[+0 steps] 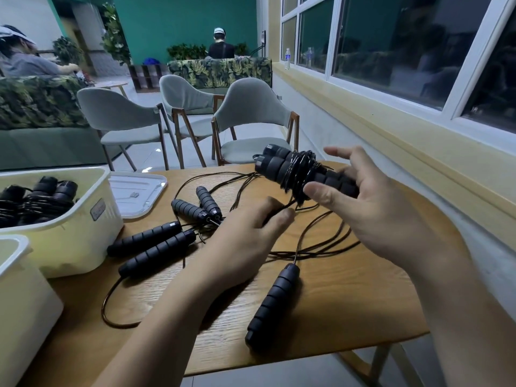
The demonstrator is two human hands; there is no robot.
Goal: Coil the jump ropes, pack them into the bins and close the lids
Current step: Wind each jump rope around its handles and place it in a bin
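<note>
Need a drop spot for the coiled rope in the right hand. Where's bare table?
Best: near-right of the table, between the lone handle and its right edge. Smaller: the near-left strip between the front bin and the cord loop. Centre is crowded with handles and loose cords.

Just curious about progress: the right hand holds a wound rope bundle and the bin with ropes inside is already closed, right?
Not closed: the head view shows that bin open, its lid on the table beside it. The right hand does hold the bundle.
</note>
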